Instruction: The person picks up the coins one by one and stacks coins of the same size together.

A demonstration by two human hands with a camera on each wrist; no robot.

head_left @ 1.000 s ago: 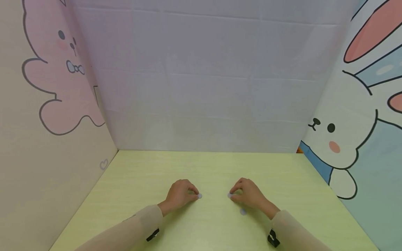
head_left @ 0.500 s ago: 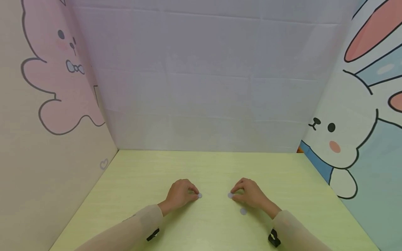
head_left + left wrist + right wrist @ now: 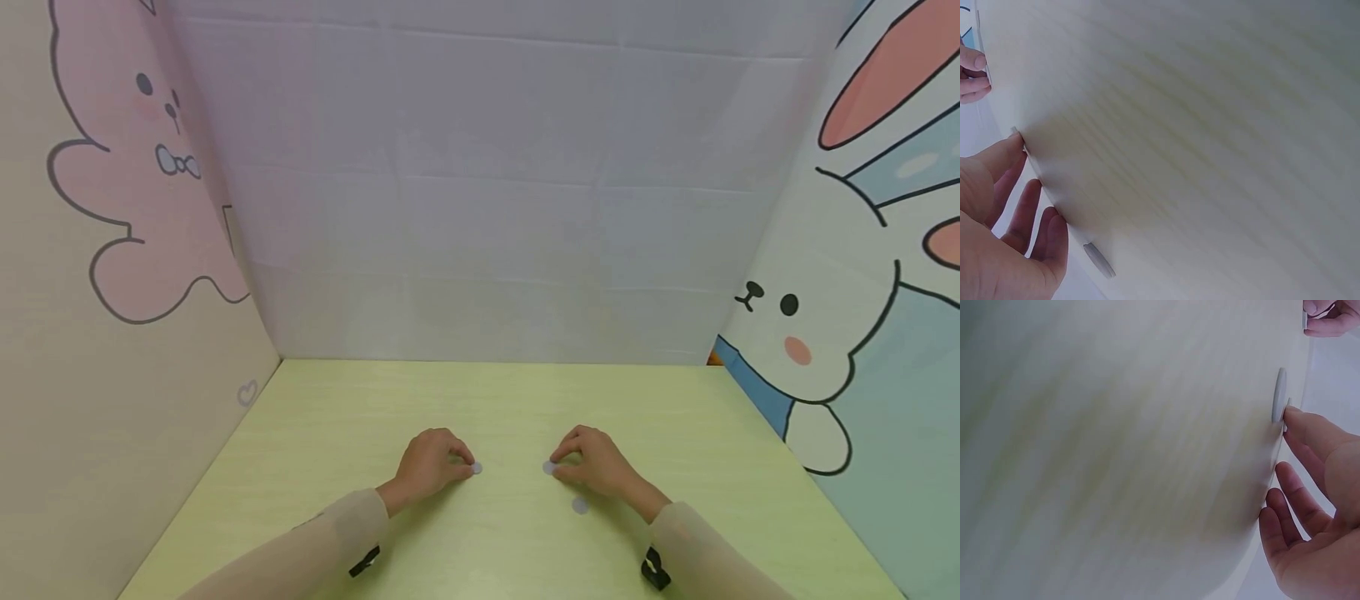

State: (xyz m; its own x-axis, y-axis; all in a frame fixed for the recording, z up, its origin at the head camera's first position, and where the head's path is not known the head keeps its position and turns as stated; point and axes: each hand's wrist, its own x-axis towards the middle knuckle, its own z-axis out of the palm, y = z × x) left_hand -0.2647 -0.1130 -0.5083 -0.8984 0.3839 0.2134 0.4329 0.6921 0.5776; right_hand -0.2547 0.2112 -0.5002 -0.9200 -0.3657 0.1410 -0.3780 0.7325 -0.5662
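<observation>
Between thumb and forefinger my left hand [image 3: 429,462] pinches a small pale grey disc [image 3: 477,468] down at the table. My right hand [image 3: 594,463] pinches a similar disc [image 3: 547,467] opposite, with a gap between the two. A loose flat disc [image 3: 580,505] lies on the table just in front of the right hand; the right wrist view shows that loose disc [image 3: 1279,395] beside the pinching fingertips. Another grey disc [image 3: 1099,260] lies past the left hand's little finger in the left wrist view, hidden in the head view. The other fingertips of both hands rest on the table.
The pale yellow-green table [image 3: 480,550] runs back to a white cloth wall [image 3: 480,208]. A pink cartoon panel [image 3: 150,233] stands at the left and a rabbit panel [image 3: 825,333] at the right. Black straps [image 3: 654,570] hang at the sleeve cuffs.
Almost nothing differs; the right hand and its disc shift very slightly. Both hands keep their pinch in the same places.
</observation>
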